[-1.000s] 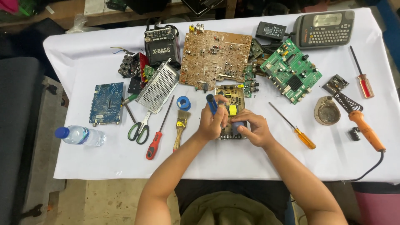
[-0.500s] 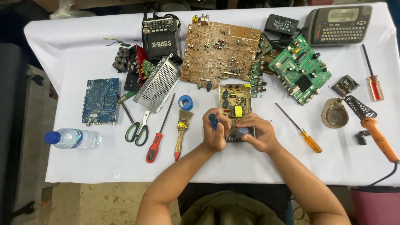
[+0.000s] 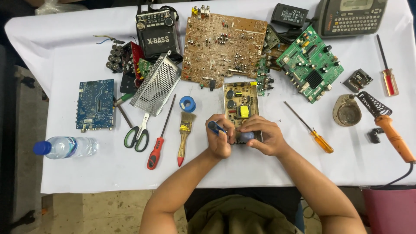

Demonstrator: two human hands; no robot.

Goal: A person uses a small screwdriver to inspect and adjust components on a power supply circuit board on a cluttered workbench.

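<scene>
A small tan circuit board (image 3: 240, 104) with a yellow part lies on the white table (image 3: 260, 169) in front of me. My left hand (image 3: 219, 141) is closed around a blue-handled tool (image 3: 215, 126), whose tip points at the board's near end. My right hand (image 3: 262, 135) rests on that same near end, fingers curled over a dark round component (image 3: 247, 135). The two hands touch each other over the board.
A large brown board (image 3: 223, 45) and green board (image 3: 310, 65) lie behind. Left: paintbrush (image 3: 185, 136), red screwdriver (image 3: 157, 145), scissors (image 3: 138, 132), blue tape roll (image 3: 187, 104), metal mesh cover (image 3: 156, 84), blue board (image 3: 95, 104), water bottle (image 3: 65, 147). Right: orange screwdriver (image 3: 310, 128), soldering iron (image 3: 390, 130).
Both hands have stayed on the small board's near end, shifting slightly. The view has drifted so the table sits lower and more centred.
</scene>
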